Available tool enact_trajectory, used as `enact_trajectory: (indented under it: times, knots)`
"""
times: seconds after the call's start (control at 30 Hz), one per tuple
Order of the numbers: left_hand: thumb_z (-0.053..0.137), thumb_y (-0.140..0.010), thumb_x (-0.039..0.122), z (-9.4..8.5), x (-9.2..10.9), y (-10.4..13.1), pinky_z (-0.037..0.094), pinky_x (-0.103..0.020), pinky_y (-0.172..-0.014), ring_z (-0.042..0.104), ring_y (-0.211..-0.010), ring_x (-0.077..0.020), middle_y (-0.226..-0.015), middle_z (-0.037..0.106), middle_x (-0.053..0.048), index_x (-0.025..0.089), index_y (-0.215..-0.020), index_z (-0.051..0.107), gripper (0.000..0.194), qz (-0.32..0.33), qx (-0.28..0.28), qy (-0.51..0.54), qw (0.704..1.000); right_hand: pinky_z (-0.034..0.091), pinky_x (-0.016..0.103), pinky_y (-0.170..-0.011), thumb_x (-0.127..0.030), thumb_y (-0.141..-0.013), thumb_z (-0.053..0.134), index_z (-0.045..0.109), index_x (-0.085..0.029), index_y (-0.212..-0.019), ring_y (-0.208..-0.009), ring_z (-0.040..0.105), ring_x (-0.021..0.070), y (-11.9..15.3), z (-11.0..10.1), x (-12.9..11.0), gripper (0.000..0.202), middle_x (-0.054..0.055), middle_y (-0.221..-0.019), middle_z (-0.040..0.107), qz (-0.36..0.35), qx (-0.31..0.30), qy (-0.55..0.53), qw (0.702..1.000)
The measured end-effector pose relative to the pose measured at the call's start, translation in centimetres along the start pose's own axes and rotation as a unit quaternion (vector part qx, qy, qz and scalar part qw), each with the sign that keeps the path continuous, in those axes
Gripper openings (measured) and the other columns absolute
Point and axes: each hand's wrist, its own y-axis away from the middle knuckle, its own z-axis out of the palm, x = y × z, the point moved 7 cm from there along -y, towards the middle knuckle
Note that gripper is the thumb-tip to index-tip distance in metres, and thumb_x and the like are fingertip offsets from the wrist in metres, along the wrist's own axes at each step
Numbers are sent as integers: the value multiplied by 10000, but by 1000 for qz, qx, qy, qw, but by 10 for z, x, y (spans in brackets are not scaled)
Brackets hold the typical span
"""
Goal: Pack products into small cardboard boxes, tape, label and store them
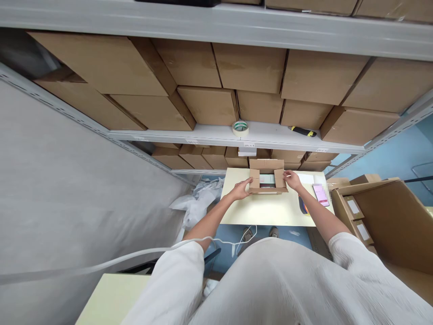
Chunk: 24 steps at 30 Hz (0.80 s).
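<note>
A small cardboard box (268, 190) sits on the pale yellow table, its long flaps folded back and its short side flaps lying partly inward. Between those flaps, a light green and white item (267, 179) shows inside; its kind cannot be made out. My left hand (241, 189) grips the box's left side, thumb near the top edge. At the right side, my right hand (292, 179) has its fingers bent together against the edge of the right flap.
A phone (320, 195) and a dark roundish object (302, 205) lie right on the table (260, 214). The shelf (270, 134) ahead holds a tape roll (240, 128), a utility knife (303, 131) and several cartons. A large open carton (392, 216) stands right; a white cable (149, 251) crosses left.
</note>
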Motion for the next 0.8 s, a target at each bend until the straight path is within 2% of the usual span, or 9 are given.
enact_trajectory:
  times: [0.07, 0.17, 0.3, 0.4, 0.53, 0.6, 0.67, 0.73, 0.8]
  knots:
    - [797, -857, 408, -1, -1, -1, 352, -456, -1315, 488, -1573, -329, -1675, 552, -93, 256, -1738, 328, 1010, -1, 2, 32, 999, 585, 445, -1034, -263, -841, 611, 739, -242, -1124, -1025, 736, 256, -6, -3, 0, 311, 73, -1112, 805, 0, 12, -6, 1000]
    - [698, -957, 493, -2, -4, -5, 403, -434, -1278, 542, -1531, -302, -1612, 620, -100, 248, -1732, 332, 892, -20, 27, 78, 996, 571, 479, -1073, -317, -865, 598, 743, -231, -1166, -1060, 731, 264, -15, -5, -1, 345, 87, -1149, 802, 3, 22, -29, 999]
    - [593, -1044, 451, -8, -4, -17, 482, -439, -1197, 647, -1402, -294, -1454, 729, -88, 267, -1695, 384, 708, -66, 103, 66, 990, 522, 504, -1156, -390, -912, 591, 699, -184, -1365, -1191, 714, 291, -26, -2, -5, 509, 155, -1383, 737, 14, 15, -63, 998]
    - [639, -1011, 356, -11, -1, -28, 475, -470, -1197, 605, -1433, -339, -1513, 660, -152, 217, -1703, 356, 760, -100, 151, 2, 984, 455, 495, -1233, -459, -953, 579, 557, -176, -1579, -1381, 634, 307, -33, 6, -11, 687, 174, -1563, 623, 20, -1, -77, 997]
    - [685, -963, 303, -6, -4, -38, 461, -518, -1192, 528, -1489, -408, -1641, 510, -221, 182, -1747, 230, 914, -142, 141, -50, 979, 435, 498, -1253, -559, -976, 576, 416, -244, -1693, -1477, 557, 307, -37, 14, -17, 800, 142, -1626, 572, 12, -11, -88, 996]
    - [687, -961, 307, -4, -5, -39, 456, -518, -1193, 518, -1495, -409, -1676, 467, -214, 204, -1763, 168, 961, -137, 137, -55, 980, 446, 487, -1242, -613, -990, 558, 455, -249, -1670, -1462, 563, 308, -36, 12, -16, 778, 139, -1589, 602, 7, -3, -91, 996]
    - [695, -956, 314, -5, -6, -39, 447, -520, -1203, 497, -1511, -409, -1710, 417, -209, 220, -1774, 112, 1008, -119, 144, -61, 980, 444, 485, -1237, -650, -1010, 511, 587, -239, -1563, -1418, 586, 314, -33, 10, -13, 693, 137, -1508, 657, 4, 9, -83, 997]
    - [697, -954, 312, -6, -6, -39, 439, -532, -1213, 460, -1539, -416, -1745, 359, -210, 226, -1779, 90, 1028, -98, 149, -71, 981, 434, 500, -1237, -646, -1020, 476, 740, -230, -1345, -1371, 601, 323, -29, 9, -10, 590, 133, -1388, 714, -5, 13, -57, 998]
    - [682, -965, 307, -5, -6, -41, 431, -546, -1224, 425, -1564, -426, -1779, 297, -202, 238, -1777, 141, 978, -78, 144, -83, 983, 428, 515, -1238, -593, -1000, 498, 800, -230, -1120, -1354, 593, 328, -23, 10, -8, 487, 129, -1300, 736, -22, 16, -22, 999]
